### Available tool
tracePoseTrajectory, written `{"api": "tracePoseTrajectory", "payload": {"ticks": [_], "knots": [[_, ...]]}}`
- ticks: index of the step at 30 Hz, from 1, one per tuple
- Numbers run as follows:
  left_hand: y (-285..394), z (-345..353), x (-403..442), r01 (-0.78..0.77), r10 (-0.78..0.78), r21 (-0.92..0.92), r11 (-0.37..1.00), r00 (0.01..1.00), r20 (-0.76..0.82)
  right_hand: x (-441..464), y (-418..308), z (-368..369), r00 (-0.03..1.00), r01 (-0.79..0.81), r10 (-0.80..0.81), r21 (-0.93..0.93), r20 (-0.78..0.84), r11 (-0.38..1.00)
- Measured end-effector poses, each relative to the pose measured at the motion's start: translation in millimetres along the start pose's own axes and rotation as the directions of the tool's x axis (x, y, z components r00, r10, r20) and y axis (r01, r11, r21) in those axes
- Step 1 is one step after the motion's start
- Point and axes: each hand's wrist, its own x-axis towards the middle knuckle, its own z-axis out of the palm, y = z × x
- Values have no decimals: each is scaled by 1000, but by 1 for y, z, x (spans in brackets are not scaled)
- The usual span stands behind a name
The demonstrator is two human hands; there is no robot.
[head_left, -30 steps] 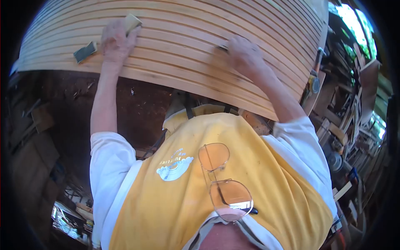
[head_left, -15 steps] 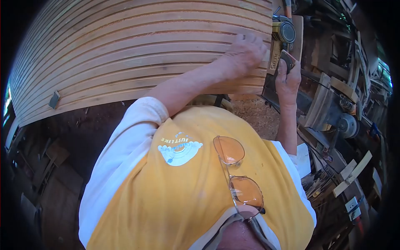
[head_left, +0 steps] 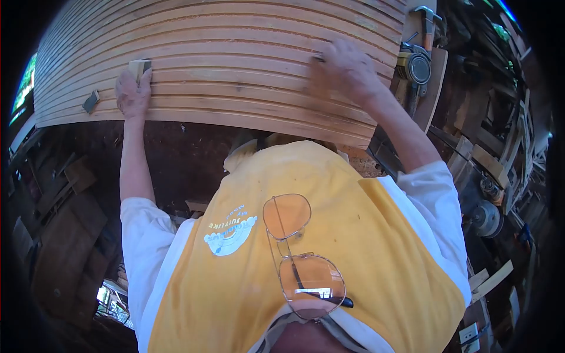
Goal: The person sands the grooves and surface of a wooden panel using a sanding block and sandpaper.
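Observation:
My left hand (head_left: 133,97) is closed round a small wooden block (head_left: 139,67) with a pale top and a dark side, near the front edge of a grooved wooden panel (head_left: 235,65). Lying loose left of that hand is a dark piece of sandpaper (head_left: 90,102). Toward the panel's right end, my right hand (head_left: 348,66) is bent over the slats, its fingers curled and partly smeared by motion. A dark edge shows at its fingertips, apparently sandpaper; most of it is hidden.
Beyond the panel's right end lie a hammer (head_left: 428,26) and a tape measure (head_left: 416,67). Wood offcuts and a round grey disc (head_left: 487,219) clutter the right side. Boards (head_left: 67,235) lean at lower left. Glasses (head_left: 303,259) hang from my shirt collar.
My left hand has swung from the panel's right end to its left, where it now holds the block. My right hand has come from beyond the panel's right end onto the slats.

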Motion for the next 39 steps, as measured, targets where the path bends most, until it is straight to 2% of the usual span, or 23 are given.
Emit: {"api": "tracePoseTrajectory", "payload": {"ticks": [1, 2, 4, 7, 9, 11, 12, 14, 15, 17, 19, 20, 21, 23, 24, 26, 27, 29, 31, 34, 35, 37, 39], "knots": [[-3, 2, 4, 9, -9, -4, 1000, 1000, -14, 34, -25, 5, 998, 52, -52, -15, 26, 999], [-5, 3, 2, 22, -22, -10, 1000, 1000, -22, 68, -49, 13, 993, 113, -114, -26, -36, 993], [-5, 5, 1, 33, -34, -21, 999, 999, -20, 135, -93, 37, 987, 85, -74, 69, -144, 994], [-8, 1, 0, 8, -11, -64, 998, 999, -40, 162, -102, 28, 999, 19, -24, 138, 33, 990], [-3, 6, -3, -3, -4, -71, 997, 995, -98, 116, -66, 17, 995, 93, -94, 31, 29, 995], [1, 10, -3, 18, -30, -96, 995, 991, -131, 68, -34, -8, 972, -81, 92, -59, 214, 995], [2, 10, -4, 29, -44, -102, 994, 988, -150, 46, -20, -21, 953, -80, 110, -114, 281, 990], [4, 8, -6, 45, -67, -110, 993, 976, -205, 25, -2, -23, 950, 0, 21, -68, 312, 998], [9, 7, -4, 33, -61, -122, 992, 971, -232, 39, -17, -22, 951, 11, 12, -72, 310, 997], [20, -10, -3, 118, -140, -170, 978, 982, -123, 88, -67, -9, 956, 33, -7, -83, 292, 996], [26, -20, -1, 180, -196, -206, 962, 979, -62, 153, -99, 31, 987, 106, -107, 20, 118, 994], [29, -22, -3, 196, -212, -219, 956, 976, -50, 193, -133, 33, 985, 35, -33, -5, 170, 999], [27, -23, -5, 210, -226, -229, 950, 973, -45, 227, -152, 42, 982, 168, -171, 45, 81, 985], [17, -11, -7, 118, -140, -175, 977, 983, -117, 287, -192, 59, 983, 150, -165, 174, 76, 973], [17, -11, -6, 66, -89, -152, 986, 984, -153, 283, -191, 60, 972, 198, -212, 135, 103, 971], [28, -16, -9, 154, -168, -193, 969, 984, -58, 258, -171, 56, 938, 296, -294, 20, 185, 955], [24, -20, -6, 195, -202, -187, 963, 979, -20, 226, -149, 44, 950, 268, -258, -37, 175, 963], [23, -27, -6, 249, -248, -169, 954, 968, 32, 159, -103, 18, 976, 187, -183, -23, 121, 982], [31, -33, -8, 254, -249, -141, 957, 967, 51, 113, -61, -5, 981, 97, -84, -65, 172, 993], [34, -29, -4, 345, -336, -141, 928, 938, 87, 127, -70, -24, 940, 125, -87, -96, 330, 988], [33, -29, -1, 337, -329, -138, 931, 941, 81, 136, -81, -12, 911, 257, -193, -135, 363, 957], [33, -26, -2, 332, -324, -130, 934, 943, 78, 158, -100, 23, 939, 327, -325, 0, 113, 945], [28, -18, -3, 288, -288, -105, 952, 957, 21, 183, -130, 34, 965, 244, -243, -2, 96, 970]]}}
